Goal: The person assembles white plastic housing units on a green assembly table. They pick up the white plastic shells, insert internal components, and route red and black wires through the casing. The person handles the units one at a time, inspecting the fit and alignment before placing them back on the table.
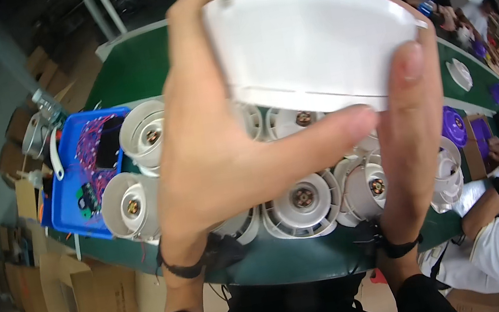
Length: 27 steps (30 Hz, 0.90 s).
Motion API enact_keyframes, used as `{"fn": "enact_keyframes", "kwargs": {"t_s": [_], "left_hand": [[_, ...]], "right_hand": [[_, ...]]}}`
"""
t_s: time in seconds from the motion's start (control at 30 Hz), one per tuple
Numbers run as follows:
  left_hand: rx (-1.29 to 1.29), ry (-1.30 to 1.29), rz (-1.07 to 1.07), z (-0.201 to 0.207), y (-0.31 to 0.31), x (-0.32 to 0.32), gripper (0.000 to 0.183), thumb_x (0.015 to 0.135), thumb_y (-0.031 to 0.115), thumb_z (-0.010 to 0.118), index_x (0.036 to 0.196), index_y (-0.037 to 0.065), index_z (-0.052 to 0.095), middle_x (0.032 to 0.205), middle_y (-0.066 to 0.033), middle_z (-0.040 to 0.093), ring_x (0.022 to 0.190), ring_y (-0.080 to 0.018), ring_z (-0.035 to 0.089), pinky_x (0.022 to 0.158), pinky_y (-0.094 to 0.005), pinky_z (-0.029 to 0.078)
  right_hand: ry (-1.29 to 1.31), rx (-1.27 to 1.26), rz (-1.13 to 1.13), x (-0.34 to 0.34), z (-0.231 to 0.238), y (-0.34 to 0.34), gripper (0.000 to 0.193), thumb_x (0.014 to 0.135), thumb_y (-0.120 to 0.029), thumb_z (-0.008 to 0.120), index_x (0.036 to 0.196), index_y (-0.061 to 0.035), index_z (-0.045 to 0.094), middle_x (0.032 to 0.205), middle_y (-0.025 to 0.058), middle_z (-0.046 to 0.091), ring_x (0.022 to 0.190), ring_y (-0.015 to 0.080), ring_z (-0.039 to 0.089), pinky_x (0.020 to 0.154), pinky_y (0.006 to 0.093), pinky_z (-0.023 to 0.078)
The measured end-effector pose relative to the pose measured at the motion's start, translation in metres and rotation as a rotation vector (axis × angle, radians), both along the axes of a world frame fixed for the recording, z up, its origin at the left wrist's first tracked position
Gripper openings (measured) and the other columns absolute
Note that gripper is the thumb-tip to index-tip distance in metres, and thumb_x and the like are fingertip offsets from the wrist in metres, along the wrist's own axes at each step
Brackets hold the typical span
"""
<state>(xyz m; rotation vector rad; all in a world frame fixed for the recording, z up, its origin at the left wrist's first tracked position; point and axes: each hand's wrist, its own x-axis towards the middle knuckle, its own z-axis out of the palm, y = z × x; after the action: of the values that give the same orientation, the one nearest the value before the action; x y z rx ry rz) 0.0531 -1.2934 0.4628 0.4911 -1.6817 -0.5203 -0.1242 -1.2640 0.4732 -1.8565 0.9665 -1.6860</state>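
Note:
Close up before me is a white round plastic housing (pixel 310 42), a shallow drum with a seam near its lower edge and a small tab at its upper left. It is raised well above the table. My left hand (pixel 215 142) grips its left side, the thumb reaching along the lower edge. On the right side my right hand (pixel 414 104) holds it, thumb against the wall and the other fingers hidden behind. Beneath are several white housings with motor centres, one being an open round housing (pixel 303 203) between my wrists; my hands partly cover others.
A blue tray (pixel 69 214) at the left holds coloured wires and a green circuit board (pixel 86 198). Cardboard boxes (pixel 106 299) stand on the floor at lower left. At the right a co-worker's arm (pixel 497 195) reaches over the green table (pixel 318 259), near purple housings (pixel 454 127).

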Motion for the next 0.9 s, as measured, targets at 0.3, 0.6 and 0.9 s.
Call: {"fn": "enact_keyframes", "kwargs": {"t_s": [0.3, 0.6, 0.9], "left_hand": [[0.168, -0.023, 0.109, 0.011, 0.012, -0.01, 0.119, 0.064, 0.052, 0.091, 0.15, -0.005, 0.031, 0.147, -0.023, 0.045, 0.133, -0.0325, 0.051, 0.11, -0.0422, 0.044], [0.22, 0.138, 0.065, 0.018, 0.02, -0.003, 0.117, 0.053, 0.052, 0.098, 0.14, 0.003, 0.036, 0.145, -0.0238, 0.042, 0.133, -0.0349, 0.049, 0.109, -0.0449, 0.045], [0.334, 0.216, -0.064, 0.01, 0.008, -0.01, 0.118, 0.051, 0.039, 0.099, 0.14, -0.001, 0.034, 0.14, -0.0224, 0.044, 0.126, -0.0301, 0.054, 0.105, -0.0408, 0.047]], "right_hand": [[0.162, -0.262, 0.019, -0.016, -0.009, -0.013, 0.051, 0.097, -0.02, 0.067, 0.137, 0.0024, 0.045, 0.126, 0.0153, 0.055, 0.117, 0.0211, 0.055, 0.1, 0.0341, 0.045], [-0.323, 0.003, 0.243, 0.007, -0.001, -0.006, 0.112, 0.079, -0.052, 0.082, 0.153, 0.0034, 0.019, 0.145, 0.0257, 0.041, 0.134, 0.0318, 0.048, 0.113, 0.0429, 0.039], [-0.099, 0.039, 0.131, -0.012, 0.005, 0.0, 0.082, 0.102, -0.059, 0.045, 0.148, 0.0068, 0.03, 0.144, 0.0266, 0.047, 0.132, 0.0299, 0.05, 0.112, 0.0388, 0.036]]}}
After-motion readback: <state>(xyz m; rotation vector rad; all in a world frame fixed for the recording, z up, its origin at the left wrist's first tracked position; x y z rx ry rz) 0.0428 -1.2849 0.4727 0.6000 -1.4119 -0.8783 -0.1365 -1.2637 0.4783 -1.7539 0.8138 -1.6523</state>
